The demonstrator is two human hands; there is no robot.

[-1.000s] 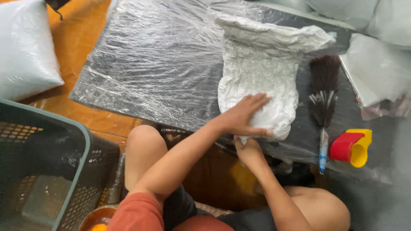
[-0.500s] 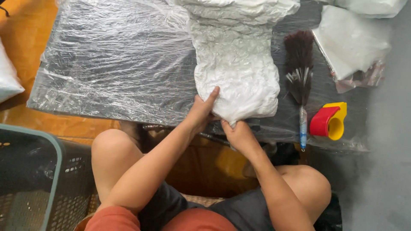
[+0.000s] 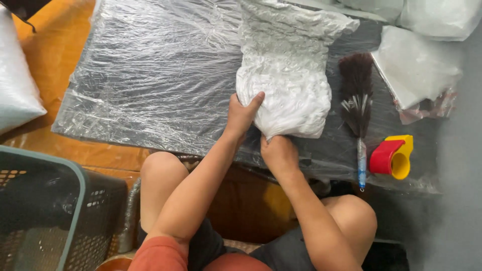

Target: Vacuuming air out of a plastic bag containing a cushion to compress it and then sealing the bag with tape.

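Your left hand (image 3: 241,114) clamps left lower edge of white wrapped bundle (image 3: 286,75), thumb on top. Your right hand (image 3: 278,153) pinches bundle's bottom edge from below. Bundle lies at near edge of plastic-covered board (image 3: 150,75), feather duster (image 3: 355,95) just right.

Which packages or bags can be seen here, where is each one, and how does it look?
White bag: centre of the plastic-covered board, crinkled, held at its near end by the left hand and right hand.
Flat packet: right of the feather duster, white, in clear plastic.
Pale bag: top right corner, rounded, partly cut off.
White sack: left edge, on the floor.
No labels, signs or screens visible.
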